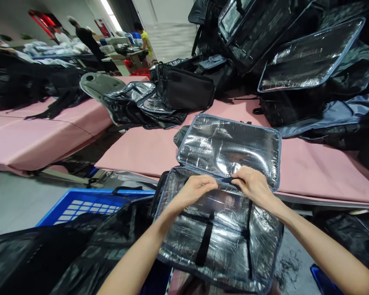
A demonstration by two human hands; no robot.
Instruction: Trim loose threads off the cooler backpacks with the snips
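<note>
An insulated bag (230,229) with a silver foil lining lies open in front of me, its lid (230,143) folded back onto the pink table. Black straps cross the lining inside. My right hand (253,184) is closed, pinching a short dark strap (227,179) at the fold between lid and body. Just left of it, my left hand (197,189) is closed over the bag's opening, fingers pressed together. A small shiny bit shows at its fingers, too little to tell what it is.
Pink-covered tables (129,149) hold more black bags (184,88) and a heap of foil-lined bags (310,57) at the right. A blue crate (70,205) stands at the lower left beside dark bags (64,254). Dark scraps (290,266) lie on the floor. Several people are in the background.
</note>
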